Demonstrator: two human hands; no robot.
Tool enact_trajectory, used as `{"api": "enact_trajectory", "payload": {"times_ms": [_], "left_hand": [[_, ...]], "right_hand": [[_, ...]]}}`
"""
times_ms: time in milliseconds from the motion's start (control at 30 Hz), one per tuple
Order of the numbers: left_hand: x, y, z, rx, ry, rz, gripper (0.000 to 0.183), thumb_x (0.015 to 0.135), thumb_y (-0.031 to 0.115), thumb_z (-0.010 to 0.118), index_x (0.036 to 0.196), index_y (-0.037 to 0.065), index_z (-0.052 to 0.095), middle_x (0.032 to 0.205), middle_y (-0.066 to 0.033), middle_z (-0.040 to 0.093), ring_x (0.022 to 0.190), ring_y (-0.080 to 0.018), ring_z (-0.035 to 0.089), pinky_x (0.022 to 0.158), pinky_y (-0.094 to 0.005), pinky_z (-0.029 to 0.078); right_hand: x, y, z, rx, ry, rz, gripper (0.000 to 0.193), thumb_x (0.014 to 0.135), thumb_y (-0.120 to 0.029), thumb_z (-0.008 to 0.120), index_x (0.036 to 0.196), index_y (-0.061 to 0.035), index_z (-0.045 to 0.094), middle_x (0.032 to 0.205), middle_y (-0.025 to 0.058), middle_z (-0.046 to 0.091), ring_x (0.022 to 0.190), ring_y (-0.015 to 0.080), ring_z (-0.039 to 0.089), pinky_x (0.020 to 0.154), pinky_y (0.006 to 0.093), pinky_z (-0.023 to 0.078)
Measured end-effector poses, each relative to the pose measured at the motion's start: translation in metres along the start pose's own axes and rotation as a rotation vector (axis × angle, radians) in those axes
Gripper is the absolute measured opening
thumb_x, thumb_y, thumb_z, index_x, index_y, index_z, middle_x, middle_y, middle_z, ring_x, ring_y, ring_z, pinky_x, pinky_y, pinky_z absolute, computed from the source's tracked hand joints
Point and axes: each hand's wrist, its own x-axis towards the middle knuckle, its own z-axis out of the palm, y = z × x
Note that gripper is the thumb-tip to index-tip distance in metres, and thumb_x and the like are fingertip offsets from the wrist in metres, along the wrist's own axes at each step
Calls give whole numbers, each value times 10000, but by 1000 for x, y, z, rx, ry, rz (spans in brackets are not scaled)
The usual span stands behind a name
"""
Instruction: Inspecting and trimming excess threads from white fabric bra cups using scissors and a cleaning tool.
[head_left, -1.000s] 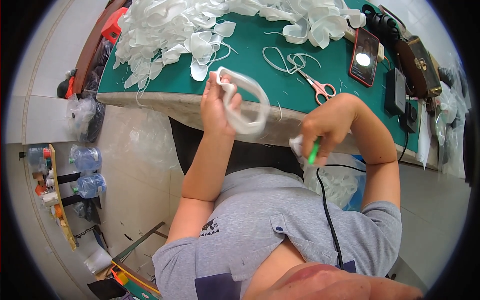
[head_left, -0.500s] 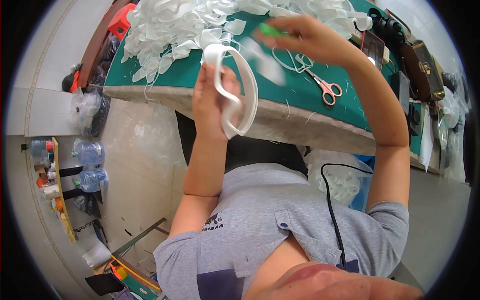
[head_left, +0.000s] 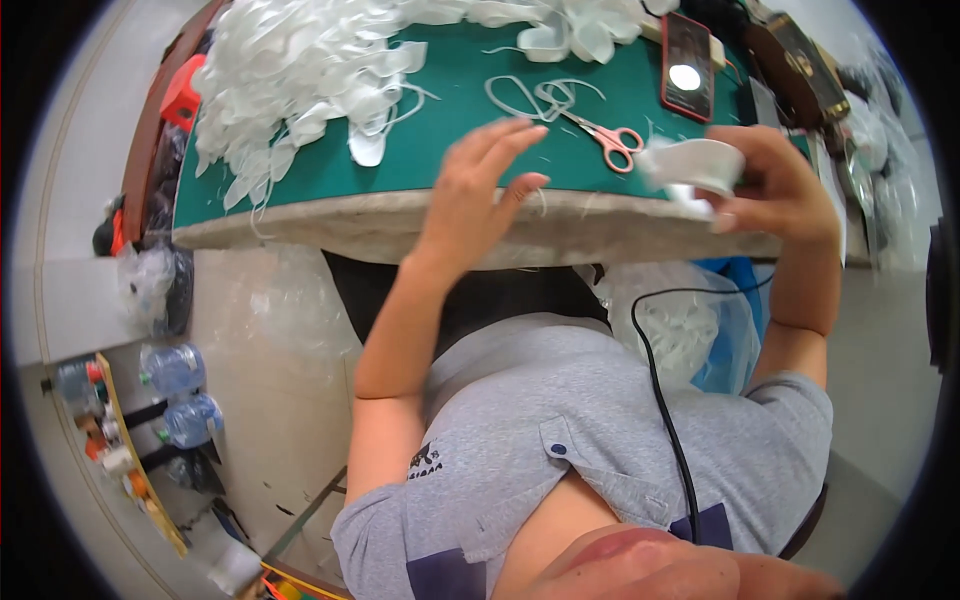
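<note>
Green matting covers the worktop (head_left: 470,150), its front edge a pale, worn strip that bows with the lens. Half a second back the left hand (head_left: 478,190) held a wide white band up in front of the chest while the right hand (head_left: 775,185) reached out over the mat; now the band has changed hands. The white plastic piece (head_left: 700,165) sits in the right hand, off to the right above the worktop's front edge, fingers and thumb closed around its rim. The left hand is empty — fingers spread and slightly curled, hovering over the near edge and touching nothing that I can make out. So one piece has been passed across, and the left hand is free.

The held piece looks like thin, stiff, milky plastic, curved into a shallow cup or loop; motion blur hides its exact form. A big heap of white pieces (head_left: 300,70) of the same translucent stuff fills the far left of the mat, flat tabs and curled strips tangled together. Loose white trimmings (head_left: 530,95) lie in thin loops near pink-handled scissors (head_left: 610,140), whose blades are metal. A red-cased phone (head_left: 686,65) lies flat beyond, screen glossy. A black cable (head_left: 660,400) runs down across the grey shirt.
</note>
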Motion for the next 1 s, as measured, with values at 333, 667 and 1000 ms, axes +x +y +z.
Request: {"api": "enact_trajectory", "payload": {"times_ms": [333, 667, 1000], "left_hand": [[61, -135, -80, 1347, -250, 59, 494, 973, 469, 349, 1428, 276, 350, 1483, -87, 335, 1385, -345, 234, 1095, -533, 196], [82, -130, -186, 753, 55, 47, 261, 780, 256, 724, 995, 113, 690, 1165, -87, 644, 1173, -332, 503, 1003, -423, 347], [97, -40, 15, 304, -456, 388, 374, 947, 276, 505, 1280, 108, 536, 1332, -99, 520, 1268, -282, 441, 1062, -387, 341]], "right_hand": [[-184, 70, -47, 3, 368, 21, 709, 733, -362, 787, 1236, 22, 468, 970, 98, 580, 738, 115, 537, 667, 264, 413], [-183, 100, 3, -128, 0, 765, 372, 671, -266, 803, 845, 28, 653, 681, 98, 624, 683, 100, 578, 612, 263, 449], [-145, 98, 17, -119, 237, 476, 167, 765, -126, 725, 777, 15, 637, 652, 50, 577, 691, 95, 579, 614, 266, 445]]}}
